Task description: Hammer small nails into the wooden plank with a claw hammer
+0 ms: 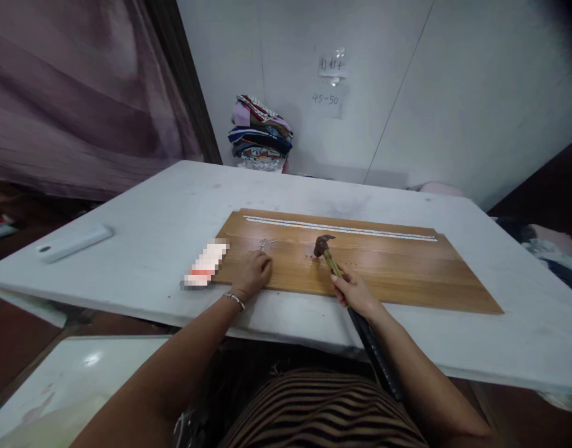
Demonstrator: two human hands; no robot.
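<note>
A brown wooden board point(407, 274) lies flat on the white table. My right hand point(353, 289) is wrapped round the handle of a claw hammer point(333, 262), whose rusty head is over the middle of the board. Small dark marks or holes show on the wood near the head. My left hand point(253, 272) rests on the board's left part with its fingers curled; what they hold, if anything, is hidden. Just beyond its knuckles lies a small pile of loose nails point(267, 244). Two white marked strips point(337, 229) run along the board's far side.
On the white table point(164, 193), a pixelated flat object point(205, 264) adjoins the board's left end. Farther left is a white oblong object point(75, 242). Folded cloths point(261, 134) are stacked by the back wall. A white surface point(127, 354) stands lower at the front left.
</note>
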